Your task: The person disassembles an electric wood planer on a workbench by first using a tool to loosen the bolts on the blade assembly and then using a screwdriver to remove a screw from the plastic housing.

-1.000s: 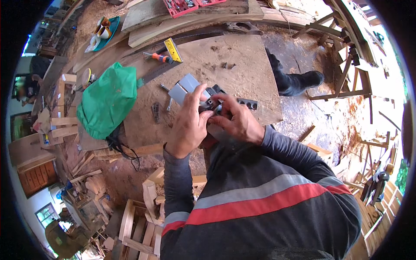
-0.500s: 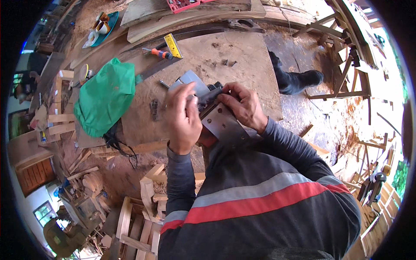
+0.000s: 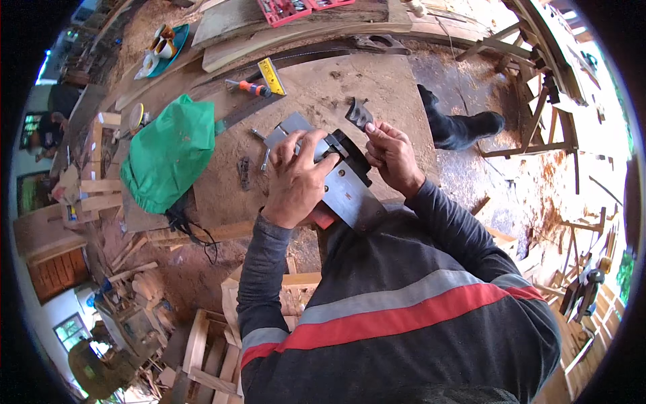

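An electric hand planer [image 3: 351, 196] lies sole up at the bench's near edge, against my body, its metal plates showing. My left hand [image 3: 295, 180] is on the planer, fingers bent and thumb pressed near the slot between the plates. My right hand [image 3: 397, 160] pinches a small dark metal piece [image 3: 358, 114] between thumb and fingers, raised beyond the planer and apart from it. The piece's exact kind is unclear. A black part [image 3: 352, 153] shows at the planer's right side. Left of the planer lie small dark parts [image 3: 243, 172] on the bench.
A green cloth bag [image 3: 168, 156] lies left on the wooden bench [image 3: 404, 87]. Beyond are an orange-handled screwdriver [image 3: 250, 87], a yellow square [image 3: 272, 75], a handsaw [image 3: 378, 43], a red tool case [image 3: 282, 12] and a tray with cups [image 3: 176, 44]. A dark boot [image 3: 471, 125] is at right.
My right hand has moved away from the planer, lifting the dark piece outward. My left hand has come down onto the planer from beside it.
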### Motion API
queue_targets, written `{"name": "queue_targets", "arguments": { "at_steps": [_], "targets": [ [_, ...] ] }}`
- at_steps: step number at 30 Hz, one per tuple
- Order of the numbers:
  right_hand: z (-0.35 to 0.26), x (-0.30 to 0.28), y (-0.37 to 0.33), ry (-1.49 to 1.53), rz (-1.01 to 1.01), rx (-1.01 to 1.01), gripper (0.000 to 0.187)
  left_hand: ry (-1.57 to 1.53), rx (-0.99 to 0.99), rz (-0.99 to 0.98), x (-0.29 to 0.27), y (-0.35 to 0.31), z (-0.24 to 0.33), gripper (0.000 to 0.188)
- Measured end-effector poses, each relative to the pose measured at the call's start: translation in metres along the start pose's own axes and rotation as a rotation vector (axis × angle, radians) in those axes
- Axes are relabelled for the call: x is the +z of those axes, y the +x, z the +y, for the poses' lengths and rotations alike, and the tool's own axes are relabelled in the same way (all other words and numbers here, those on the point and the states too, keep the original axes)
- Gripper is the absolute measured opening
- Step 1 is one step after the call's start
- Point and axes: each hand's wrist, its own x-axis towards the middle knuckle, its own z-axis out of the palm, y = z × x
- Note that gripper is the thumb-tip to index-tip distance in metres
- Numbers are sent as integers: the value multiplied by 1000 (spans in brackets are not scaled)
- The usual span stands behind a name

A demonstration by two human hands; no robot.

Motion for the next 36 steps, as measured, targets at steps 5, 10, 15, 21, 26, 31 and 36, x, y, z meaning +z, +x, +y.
{"name": "queue_targets", "arguments": {
  "at_steps": [5, 10, 15, 21, 26, 31, 36],
  "targets": [
    [3, -5, 0, 88, 6, 1, 15, -42, 64, -88, -3, 13, 0, 24],
    [6, -9, 0, 146, 1, -8, 16, -67, 124, -124, -2, 18, -4, 21],
    [8, -10, 0, 125, -13, -11, 17, -113, 121, -123, 2, 19, -5, 12],
    [0, -9, -8, -162, -83, -26, 15, -572, -332, 614, 7, -13, -43, 24],
    [-10, 13, -14, -741, -211, -252, 19, -690, -723, 747, 15, -40, -11, 31],
    [-23, 31, -18, -1166, -314, -408, 23, -755, -727, 662, 44, -58, 21, 25],
    [-16, 36, -20, -1182, -258, -424, 19, -741, -817, 591, 49, -61, 40, 25]
  ]
}}
